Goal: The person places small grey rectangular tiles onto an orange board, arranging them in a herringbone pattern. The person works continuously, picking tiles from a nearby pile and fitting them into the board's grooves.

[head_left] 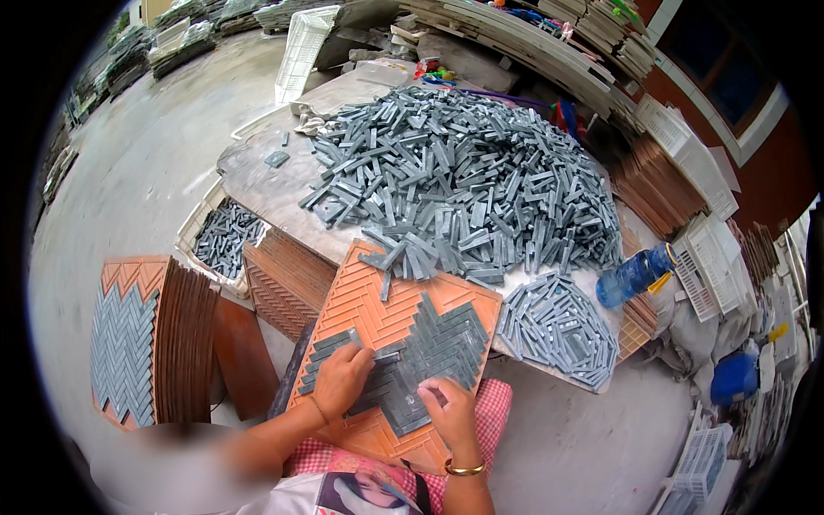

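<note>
An orange tray with herringbone grooves lies tilted over my lap, partly filled with grey stone strips. My left hand is closed over the left part of the filled area, its fingertips down at the strips. What it grips, if anything, is hidden. My right hand is at the lower right of the pattern, with thumb and fingers curled together in a pinch; I cannot make out anything between them. Bare orange grooves show at the tray's top and bottom.
Beyond the tray, a large heap of loose grey strips covers the table. More strips lie on a board at right, beside a blue water bottle. At left are a white crate and stacked trays, the top one filled.
</note>
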